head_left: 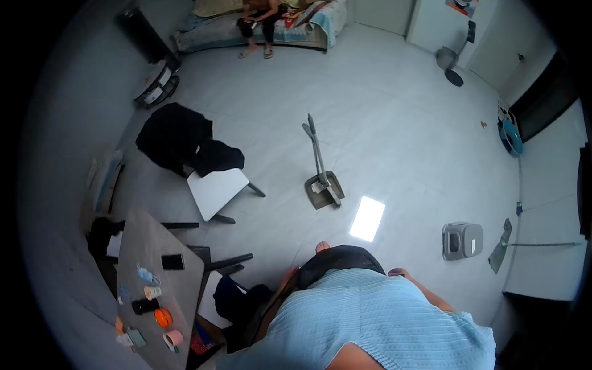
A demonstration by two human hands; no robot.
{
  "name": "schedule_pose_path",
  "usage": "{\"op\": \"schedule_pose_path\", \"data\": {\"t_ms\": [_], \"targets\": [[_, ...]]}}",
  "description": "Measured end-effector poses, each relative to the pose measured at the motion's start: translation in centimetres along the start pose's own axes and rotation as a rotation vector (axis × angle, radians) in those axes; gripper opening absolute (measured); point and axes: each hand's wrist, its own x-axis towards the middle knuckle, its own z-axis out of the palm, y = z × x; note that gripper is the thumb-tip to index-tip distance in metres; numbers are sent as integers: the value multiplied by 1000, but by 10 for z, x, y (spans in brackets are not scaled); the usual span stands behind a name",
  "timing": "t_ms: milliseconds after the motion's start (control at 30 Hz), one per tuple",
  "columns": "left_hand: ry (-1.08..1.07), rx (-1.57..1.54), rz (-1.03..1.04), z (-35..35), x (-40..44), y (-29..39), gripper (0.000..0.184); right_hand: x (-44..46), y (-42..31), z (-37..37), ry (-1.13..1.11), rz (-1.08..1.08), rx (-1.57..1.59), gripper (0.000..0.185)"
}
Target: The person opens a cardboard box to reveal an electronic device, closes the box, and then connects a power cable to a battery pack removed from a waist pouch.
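Knitwear (370, 308), light blue and finely ribbed, fills the lower part of the head view and meets a smooth dark garment (339, 264) at the waist. The left hand (291, 272) is just beside the garment's left edge, small and partly hidden, so whether its fingers are spread or pressed together I cannot tell. The right hand (399, 272) is at the garment's right edge, its fingers bent near something small and dark; whether it pinches that, I cannot tell. A bare foot (322, 246) shows past the garment

Ahead on the smooth, pale grey floor (382, 123) stands a squared, scoop-shaped dustpan (323, 196) with a long-handled broom (316, 145) set in it, both apart from the hands. Near it lies a glaring white rectangle (368, 219) with rounded corners. To the right sits a grey, hard-looking stool (462, 240), and beyond it a thin pole (542, 244) meets a limp grey-green cloth (501, 246) by the wall

To the left, a white-seated chair (216, 191) with soft black cloth (176, 139) over it stands near the desk (185, 308), whose straight edge bounds that side. A flat black phone (173, 262) and a round orange object (163, 318) rest on the desk. Floor runs broadly from the dustpan towards the draped sofa (320, 31), where another person (262, 18) sits
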Motion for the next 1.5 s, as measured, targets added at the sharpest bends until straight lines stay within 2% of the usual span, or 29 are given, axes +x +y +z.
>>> {"op": "schedule_pose_path", "data": {"t_ms": [167,233,267,367,400,433,467,500,533,567,600,633,667,700,767,833,867,933,967,1033,1067,1267,1467,1500], "targets": [[-177,-18,13,13,87,74,41,9,-84,-33,86,156,60,33],[-201,-44,-14,52,74,149,40,16,-99,-48,152,269,400,28],[-209,-82,-25,67,76,179,38,18,-106,-55,171,263,423,26],[-288,-200,-59,84,117,198,30,35,-91,-76,191,329,515,27],[-379,-288,-5,84,139,188,31,42,-85,-88,184,347,513,27],[-239,28,-39,97,142,206,33,48,-75,-101,161,270,388,29],[-248,-32,-82,101,161,203,35,54,-60,-114,130,193,262,31],[-256,-92,-123,110,178,202,36,59,-45,-131,112,213,256,31],[-226,-218,-168,134,176,225,38,71,-30,-150,84,198,316,32],[-220,-220,-175,145,191,221,38,81,-22,-169,56,180,380,33],[-197,-305,-211,154,210,212,37,89,-14,-187,63,135,238,32],[-172,-390,-244,164,222,210,37,93,-16,-208,56,141,243,32],[-168,-386,-243,185,223,235,37,102,-19,-234,100,256,423,31],[-152,-144,-33,207,221,263,36,115,-25,-260,145,366,601,31],[-128,99,180,223,241,285,35,134,-34,-311,96,359,576,32],[-180,274,47,211,286,265,36,150,-68,-365,258,372,503,30],[-176,271,55,214,295,268,36,163,-82,-384,316,352,443,30],[-82,-22,-35,220,314,276,37,191,-107,-417,323,321,477,30],[-77,-29,-26,232,316,301,37,206,-118,-430,330,296,517,30],[-10,-441,-444,256,316,358,37,240,-134,-448,321,277,503,31],[-1,-485,-454,259,324,376,37,255,-148,-453,276,262,502,31],[-58,-351,-160,230,417,432,37,351,-225,-473,67,188,352,29],[-63,-303,-77,198,490,516,37,426,-310,-510,-75,245,216,34],[-64,-301,-75,194,498,526,37,437,-320,-519,-35,258,240,34]]}}
